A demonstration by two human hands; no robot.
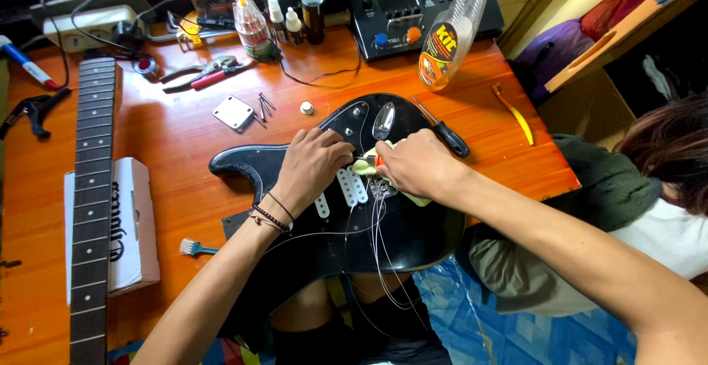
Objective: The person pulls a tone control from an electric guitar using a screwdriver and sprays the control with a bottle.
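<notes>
A black electric guitar body (310, 232) lies on the orange wooden table (177, 136), overhanging the near edge, with loose strings trailing down. My left hand (311, 164) rests palm down on the body by the white pickups (352, 186), fingers bent, pressing on it. My right hand (417, 164) is closed around a pale yellow cloth (365, 166) and a small orange-tipped object against the body near the bridge. Both hands touch the guitar, close together.
A detached guitar neck (92, 203) lies at left over a white box (133, 225). Nearby are pliers (203, 72), a metal plate (234, 111) with screws, small bottles (284, 22), a spray bottle (453, 29), a screwdriver (442, 130), a yellow tool (514, 114), a small brush (193, 247). Another person sits at right (664, 173).
</notes>
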